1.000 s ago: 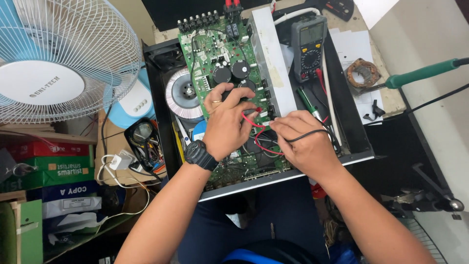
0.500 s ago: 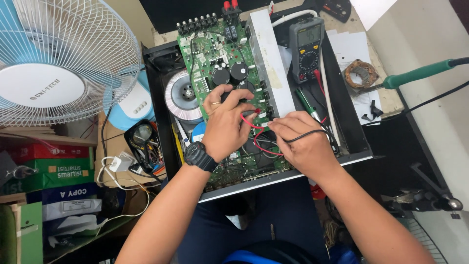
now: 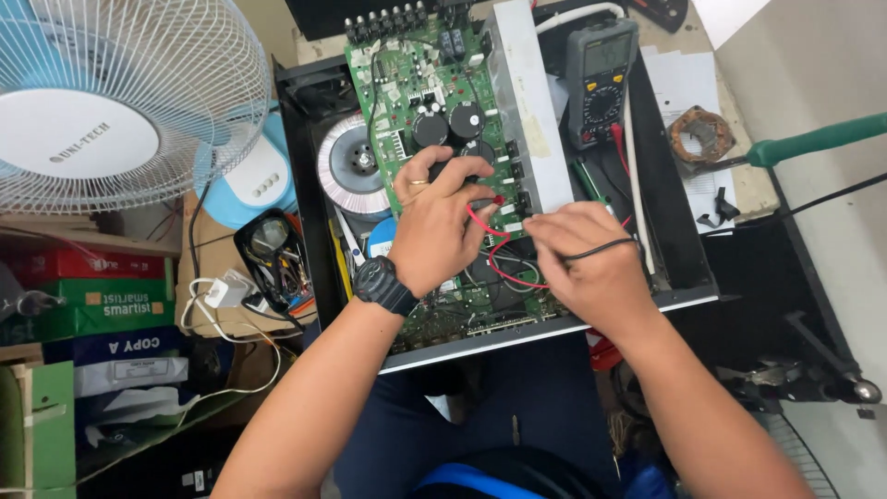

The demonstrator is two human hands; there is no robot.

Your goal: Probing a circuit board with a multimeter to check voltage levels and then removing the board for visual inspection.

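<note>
Left hand (image 3: 434, 226) pinches red probe (image 3: 487, 205), right hand (image 3: 591, 268) grips black probe lead (image 3: 601, 247) on green circuit board (image 3: 416, 83), frame centre. Keep tips steady, don't bridge pins; watch multimeter (image 3: 599, 79) upper right.

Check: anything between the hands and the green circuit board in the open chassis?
Nothing visible. Left hand with the red lead and right hand with the black lead are already down on the green circuit board.

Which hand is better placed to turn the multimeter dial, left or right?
Right, probably. The right hand lies nearer the multimeter; the left hand is over the green circuit board by the red probe lead.
</note>
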